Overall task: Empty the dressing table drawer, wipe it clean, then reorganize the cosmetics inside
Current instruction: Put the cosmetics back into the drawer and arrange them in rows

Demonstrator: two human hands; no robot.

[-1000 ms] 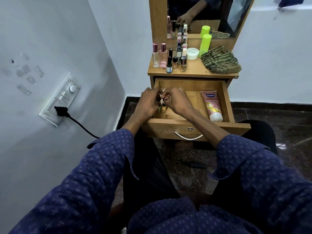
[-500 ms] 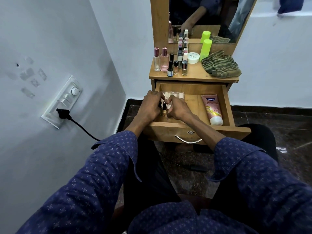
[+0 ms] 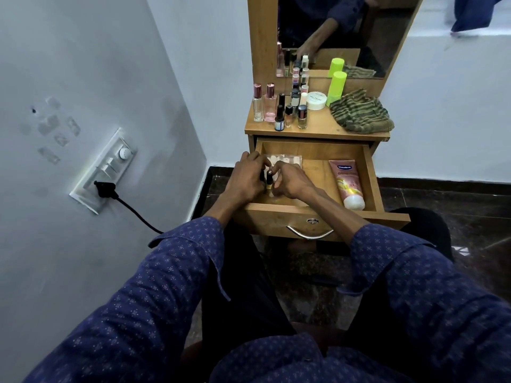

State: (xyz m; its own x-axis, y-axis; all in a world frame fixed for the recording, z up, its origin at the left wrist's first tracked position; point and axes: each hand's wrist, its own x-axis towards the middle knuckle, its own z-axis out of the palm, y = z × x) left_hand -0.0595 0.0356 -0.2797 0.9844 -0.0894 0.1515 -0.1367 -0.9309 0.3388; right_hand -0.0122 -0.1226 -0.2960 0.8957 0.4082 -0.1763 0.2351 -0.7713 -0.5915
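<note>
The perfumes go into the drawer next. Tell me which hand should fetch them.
Left, probably. The perfume bottles stand at the tabletop's left end, above the left hand. The right hand lies further right. Both hands are busy around small bottles now.

Domestic bedroom or dressing corner. At 12 o'clock a small wooden dressing table (image 3: pixel 318 131) stands against a painted white wall, with a mirror (image 3: pixel 345 34) above its tabletop. On the tabletop: perfume bottles (image 3: pixel 264 103), nail polish bottles (image 3: pixel 290 111), a cream jar (image 3: pixel 316 100), a green spray bottle (image 3: pixel 336 88). At 9 o'clock a wall switchboard (image 3: pixel 107 172) carries a plugged-in black cord (image 3: pixel 132 208). Dark polished stone floor (image 3: pixel 456 205) at 3 o'clock.
</note>
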